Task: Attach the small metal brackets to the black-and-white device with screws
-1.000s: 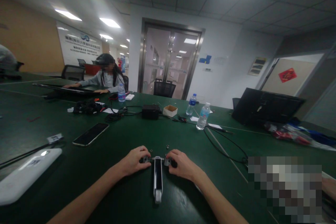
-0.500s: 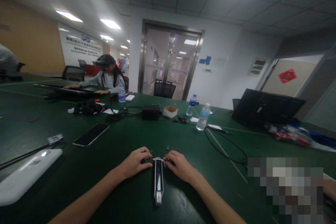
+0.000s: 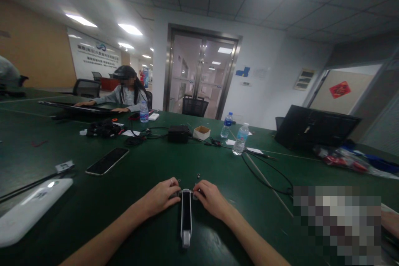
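Observation:
A long narrow metal part (image 3: 186, 218) with a dark middle lies on the green table (image 3: 131, 191), pointing toward me. My left hand (image 3: 162, 195) is curled at the left side of its far end, fingers pinched on a small dark piece I cannot make out. My right hand (image 3: 210, 199) is curled at the right side of the same end, fingers closed on another small piece there. Both hands nearly touch across the part's far tip. Two tiny screws (image 3: 198, 175) lie just beyond the hands.
A black phone (image 3: 107, 161) and a white flat device (image 3: 29, 212) lie to the left. Water bottles (image 3: 240, 138), a small cardboard box (image 3: 201, 132), a black box (image 3: 178, 134) and cables sit farther back. A black laptop (image 3: 314, 126) is at right. A person sits at the far left.
Both hands have drawn closer together at the far end of the metal part, hiding the small side pieces. The part has shifted slightly toward me in view.

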`<state>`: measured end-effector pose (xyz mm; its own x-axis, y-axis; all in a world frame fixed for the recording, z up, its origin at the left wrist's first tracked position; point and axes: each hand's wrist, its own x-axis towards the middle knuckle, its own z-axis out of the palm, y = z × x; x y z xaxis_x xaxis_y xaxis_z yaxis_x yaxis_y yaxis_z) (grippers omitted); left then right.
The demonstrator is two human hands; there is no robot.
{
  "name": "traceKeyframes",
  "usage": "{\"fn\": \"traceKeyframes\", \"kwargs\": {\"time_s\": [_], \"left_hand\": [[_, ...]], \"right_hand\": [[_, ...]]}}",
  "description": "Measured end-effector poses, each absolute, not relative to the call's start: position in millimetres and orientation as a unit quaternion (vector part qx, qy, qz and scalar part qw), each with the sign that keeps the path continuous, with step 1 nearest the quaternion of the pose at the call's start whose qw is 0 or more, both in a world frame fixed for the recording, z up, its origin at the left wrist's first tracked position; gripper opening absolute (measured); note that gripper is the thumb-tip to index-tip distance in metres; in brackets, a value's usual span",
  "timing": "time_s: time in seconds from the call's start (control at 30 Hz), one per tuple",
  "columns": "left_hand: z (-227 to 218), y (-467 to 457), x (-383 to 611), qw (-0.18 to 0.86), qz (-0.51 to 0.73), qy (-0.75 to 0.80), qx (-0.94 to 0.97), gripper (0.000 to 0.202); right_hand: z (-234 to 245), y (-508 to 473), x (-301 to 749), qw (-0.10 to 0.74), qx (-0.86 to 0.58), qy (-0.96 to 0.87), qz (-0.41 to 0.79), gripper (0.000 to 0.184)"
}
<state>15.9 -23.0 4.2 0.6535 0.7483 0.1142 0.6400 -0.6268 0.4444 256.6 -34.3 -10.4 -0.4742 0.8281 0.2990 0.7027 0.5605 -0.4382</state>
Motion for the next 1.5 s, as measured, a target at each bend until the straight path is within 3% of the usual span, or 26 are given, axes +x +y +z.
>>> {"fn": "traceKeyframes", "kwargs": {"time_s": [0.2,0.47,0.63,0.83,1.1,1.5], "left_hand": [[5.1,-22.3,14.2,0.233,0.154,0.403,0.871,0.021],[6.0,-18.5,13.4,0.197,0.146,0.412,0.878,0.024],[8.0,-15.9,12.3,0.176,0.165,0.417,0.877,0.029],[5.3,-10.3,10.2,0.163,0.185,0.442,0.863,0.032],[2.8,-8.3,14.8,0.132,0.22,0.445,0.858,0.033],[-1.5,1.9,10.2,0.126,0.136,0.467,0.865,0.036]], "right_hand": [[-6.5,-37.6,255.0,0.24,-0.457,-0.847,0.129,0.012],[-2.3,-35.4,259.4,0.214,-0.444,-0.86,0.131,0.011],[-5.2,-25.9,270.6,0.242,-0.467,-0.845,0.1,0.012],[-18.2,-7.3,292.7,0.259,-0.497,-0.827,0.046,0.024],[-28.4,0.3,278.8,0.174,-0.519,-0.836,0.036,0.046],[-15.0,5.1,283.9,0.147,-0.571,-0.805,0.053,0.024]]}}
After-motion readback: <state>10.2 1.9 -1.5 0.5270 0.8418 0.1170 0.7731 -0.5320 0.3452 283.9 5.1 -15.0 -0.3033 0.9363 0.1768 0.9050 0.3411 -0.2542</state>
